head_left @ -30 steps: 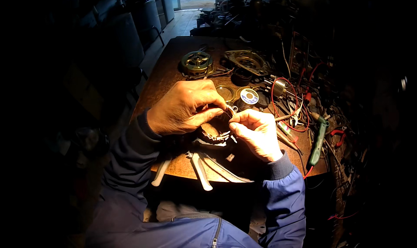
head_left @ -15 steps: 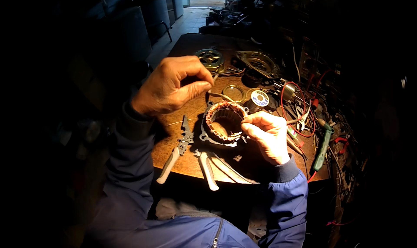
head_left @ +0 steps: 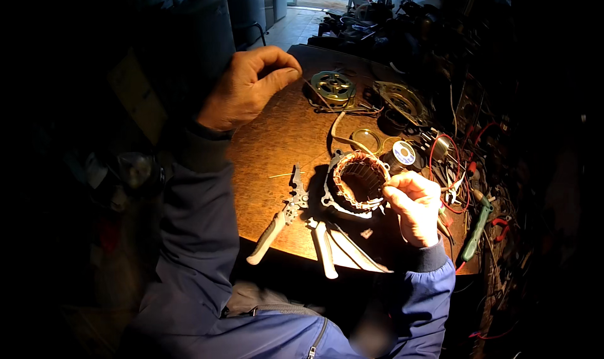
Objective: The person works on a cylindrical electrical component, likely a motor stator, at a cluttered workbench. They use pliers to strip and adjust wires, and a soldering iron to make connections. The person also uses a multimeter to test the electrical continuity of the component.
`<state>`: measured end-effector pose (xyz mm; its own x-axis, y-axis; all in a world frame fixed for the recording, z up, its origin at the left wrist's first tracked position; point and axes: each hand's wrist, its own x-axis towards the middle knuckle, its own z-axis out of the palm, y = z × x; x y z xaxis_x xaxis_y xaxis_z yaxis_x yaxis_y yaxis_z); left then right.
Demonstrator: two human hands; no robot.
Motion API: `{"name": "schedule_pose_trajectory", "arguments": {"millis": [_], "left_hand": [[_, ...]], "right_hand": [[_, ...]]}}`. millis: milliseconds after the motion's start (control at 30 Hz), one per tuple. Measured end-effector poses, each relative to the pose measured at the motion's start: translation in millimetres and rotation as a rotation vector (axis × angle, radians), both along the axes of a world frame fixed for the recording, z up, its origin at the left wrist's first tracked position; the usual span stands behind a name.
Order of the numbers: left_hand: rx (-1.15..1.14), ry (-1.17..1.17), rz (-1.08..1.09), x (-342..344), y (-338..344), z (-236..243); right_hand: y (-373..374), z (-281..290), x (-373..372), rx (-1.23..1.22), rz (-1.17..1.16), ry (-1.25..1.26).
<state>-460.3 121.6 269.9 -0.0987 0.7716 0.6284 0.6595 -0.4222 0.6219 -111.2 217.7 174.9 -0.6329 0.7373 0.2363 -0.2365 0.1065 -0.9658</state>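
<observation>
A motor stator point(head_left: 332, 189) with a ring of copper windings point(head_left: 345, 184) stands on the wooden table in front of me. My right hand point(head_left: 414, 205) is closed in a pinch at the right edge of the windings, thumb and forefinger touching the rim. My left hand point(head_left: 250, 87) is raised high at the left, thumb and forefinger pressed together. A thin strand point(head_left: 316, 92) seems to run from those fingertips down to the right; its far end is unclear. From behind the stator a pale flat sleeve point(head_left: 335, 131) curves away.
Wire strippers point(head_left: 290, 209) and light-handled pliers point(head_left: 322, 249) lie at the near edge. Solder spool point(head_left: 403, 152), round motor covers point(head_left: 333, 86), point(head_left: 401, 99) lie beyond. Green-handled soldering iron point(head_left: 477, 232) and tangled wires crowd the right. A short yellow wire point(head_left: 284, 175) lies left.
My left hand has risen away from the stator and the pale sleeve, up and to the left. The right hand stays at the stator rim. The whole view has shifted.
</observation>
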Motion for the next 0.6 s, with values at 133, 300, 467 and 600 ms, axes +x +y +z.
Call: {"name": "schedule_pose_trajectory", "arguments": {"millis": [133,300,467,600], "left_hand": [[0.026,-0.056,-0.062,-3.8,4.5,-4.1],[0.088,-0.212,-0.070,-13.9,4.3,-4.8],[0.131,-0.179,0.055,-11.5,8.2,-12.1],[0.069,-0.137,0.125,-5.7,-9.9,-23.2]], "right_hand": [[0.7,-0.6,-0.2,0.010,-0.011,-0.006],[3.1,-2.6,1.9,-0.001,-0.023,-0.002],[6.8,-3.5,4.3,-0.068,0.033,0.004],[6.8,-1.7,4.4,-0.086,0.043,0.003]]}}
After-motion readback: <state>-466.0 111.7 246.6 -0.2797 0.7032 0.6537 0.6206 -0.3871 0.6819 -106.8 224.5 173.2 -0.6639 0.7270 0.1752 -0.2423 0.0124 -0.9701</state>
